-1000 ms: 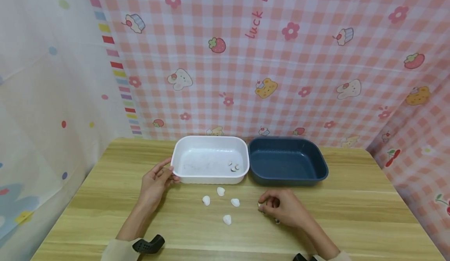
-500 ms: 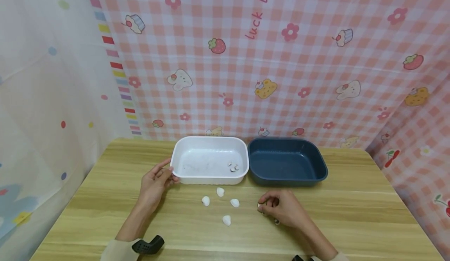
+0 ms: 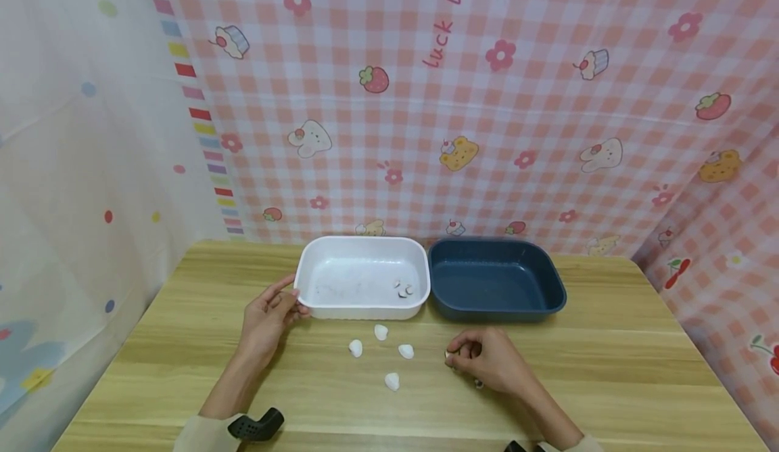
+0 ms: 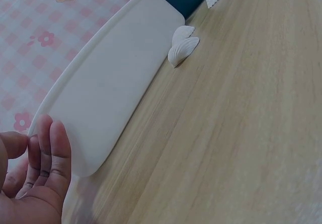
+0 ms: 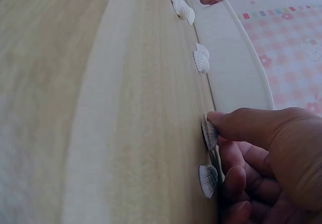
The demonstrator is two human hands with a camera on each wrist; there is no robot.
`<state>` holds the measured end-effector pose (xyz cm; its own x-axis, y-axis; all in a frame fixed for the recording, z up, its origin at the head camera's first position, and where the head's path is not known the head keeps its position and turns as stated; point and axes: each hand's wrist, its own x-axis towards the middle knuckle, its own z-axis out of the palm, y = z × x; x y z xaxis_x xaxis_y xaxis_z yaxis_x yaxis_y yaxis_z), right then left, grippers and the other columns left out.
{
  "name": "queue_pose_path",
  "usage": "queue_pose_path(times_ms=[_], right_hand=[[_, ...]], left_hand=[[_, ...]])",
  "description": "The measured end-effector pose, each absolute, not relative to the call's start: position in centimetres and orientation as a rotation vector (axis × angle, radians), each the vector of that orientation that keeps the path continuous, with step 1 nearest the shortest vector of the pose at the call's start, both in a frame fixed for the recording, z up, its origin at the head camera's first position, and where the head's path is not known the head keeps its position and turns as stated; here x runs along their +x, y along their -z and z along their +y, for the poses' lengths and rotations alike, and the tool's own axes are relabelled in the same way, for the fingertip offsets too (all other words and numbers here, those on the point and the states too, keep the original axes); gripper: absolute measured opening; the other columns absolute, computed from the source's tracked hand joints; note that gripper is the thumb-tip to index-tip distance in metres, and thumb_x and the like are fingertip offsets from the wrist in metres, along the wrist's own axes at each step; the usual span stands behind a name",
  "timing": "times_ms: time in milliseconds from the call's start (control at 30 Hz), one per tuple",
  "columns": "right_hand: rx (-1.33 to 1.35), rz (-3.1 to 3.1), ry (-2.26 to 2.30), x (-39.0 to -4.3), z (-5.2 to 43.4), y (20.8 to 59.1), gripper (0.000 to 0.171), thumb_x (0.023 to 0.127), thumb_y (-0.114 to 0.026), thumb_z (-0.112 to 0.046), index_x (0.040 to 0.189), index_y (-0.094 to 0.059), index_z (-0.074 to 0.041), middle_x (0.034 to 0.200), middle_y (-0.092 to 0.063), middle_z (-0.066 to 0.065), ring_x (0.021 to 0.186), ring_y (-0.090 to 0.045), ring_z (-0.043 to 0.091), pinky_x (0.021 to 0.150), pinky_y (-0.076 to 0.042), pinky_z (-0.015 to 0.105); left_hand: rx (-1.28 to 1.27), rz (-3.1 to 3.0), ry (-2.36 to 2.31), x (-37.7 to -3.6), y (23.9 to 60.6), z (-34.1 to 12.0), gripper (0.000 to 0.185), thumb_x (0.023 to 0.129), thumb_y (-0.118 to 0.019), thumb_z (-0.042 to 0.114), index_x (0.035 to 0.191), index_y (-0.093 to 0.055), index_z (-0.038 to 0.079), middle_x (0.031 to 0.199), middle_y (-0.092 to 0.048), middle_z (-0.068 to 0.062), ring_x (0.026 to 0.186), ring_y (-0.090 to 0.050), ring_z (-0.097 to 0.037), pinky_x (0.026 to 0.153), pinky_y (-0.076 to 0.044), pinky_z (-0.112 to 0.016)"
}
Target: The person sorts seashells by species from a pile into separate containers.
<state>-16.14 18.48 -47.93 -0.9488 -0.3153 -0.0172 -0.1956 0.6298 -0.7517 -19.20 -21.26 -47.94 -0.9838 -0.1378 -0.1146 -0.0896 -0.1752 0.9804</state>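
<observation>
My left hand (image 3: 266,323) grips the near left corner of a white plastic basin (image 3: 365,312), thumb and fingers at its rim (image 4: 95,48). Low over the table in front of the dark blue basin, my right hand (image 3: 489,357) pinches a dark ribbed seashell (image 5: 210,133) between thumb and fingers. That shell is mostly covered in the head view. A second dark seashell (image 5: 208,180) lies beside the fingers, partly hidden by the hand in the head view. Several white seashells (image 3: 406,351) are spread on the tabletop between both hands.
The dark blue basin (image 3: 499,315) stands against the white one's right side. Several small dark-edged shells (image 3: 403,290) lie in the white basin's right part. Behind the wooden table (image 3: 341,418) hangs a pink checked cloth (image 3: 402,134).
Both hands stay in place, the left at the white basin and the right at the dark seashell. Only the head view has shifted very slightly.
</observation>
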Motion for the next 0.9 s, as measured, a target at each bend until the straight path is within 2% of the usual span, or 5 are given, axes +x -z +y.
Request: queue_pose_path(times_ms=[367, 900], right_hand=[[-0.400, 2.686, 1.281, -16.0, 18.3, 47.5, 0.012, 0.085, -0.085, -0.022, 0.090, -0.077, -0.013, 0.067, -0.065, -0.005, 0.055, -0.055, 0.004, 0.049, -0.047, 0.019], [-0.473, 2.725, 1.360, -15.9, 17.9, 46.6, 0.009, 0.085, -0.085, -0.020, 0.090, -0.077, -0.019, 0.065, -0.063, -0.008, 0.057, -0.055, 0.003, 0.050, -0.048, 0.019]], left_hand=[[0.282, -2.001, 2.359, -19.2, 48.1, -21.4, 0.044, 0.106, -0.057, 0.012, 0.149, -0.049, 0.005, 0.085, -0.068, 0.005, 0.073, -0.069, -0.007, 0.076, -0.063, -0.020], [0.261, -2.015, 2.352, -19.3, 48.2, -21.4, 0.042, 0.106, -0.057, 0.013, 0.148, -0.051, 0.007, 0.088, -0.069, 0.002, 0.076, -0.070, -0.008, 0.078, -0.064, -0.023]])
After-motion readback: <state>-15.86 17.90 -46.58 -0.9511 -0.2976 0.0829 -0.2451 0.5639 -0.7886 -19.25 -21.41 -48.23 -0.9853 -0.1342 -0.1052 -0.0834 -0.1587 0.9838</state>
